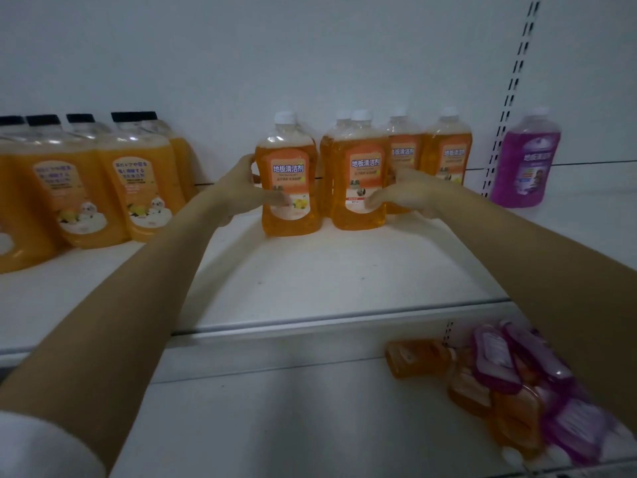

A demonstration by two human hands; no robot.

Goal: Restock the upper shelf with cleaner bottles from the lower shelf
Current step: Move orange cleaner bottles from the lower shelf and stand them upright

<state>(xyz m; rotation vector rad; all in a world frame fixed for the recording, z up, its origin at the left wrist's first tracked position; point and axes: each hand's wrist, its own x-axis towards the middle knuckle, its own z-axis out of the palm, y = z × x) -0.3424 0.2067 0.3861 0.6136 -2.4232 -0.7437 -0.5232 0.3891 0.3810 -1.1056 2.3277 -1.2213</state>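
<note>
Left hand [241, 191], fingers curled round left orange bottle [289, 150] on upper shelf [327, 270]. Right hand [410, 196] grips right orange bottle [358, 150], at its 3 o'clock. Spare bottles [510, 384] heaped on lower shelf [275, 426], 5 o'clock.

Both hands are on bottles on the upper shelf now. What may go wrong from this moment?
The right hand grips the right front bottle, close against the back bottles; a push might topple them. The left hand holds the left front bottle by its side only, so it could tilt. The heaped bottles on the lower shelf may slide when one is pulled out.
</note>
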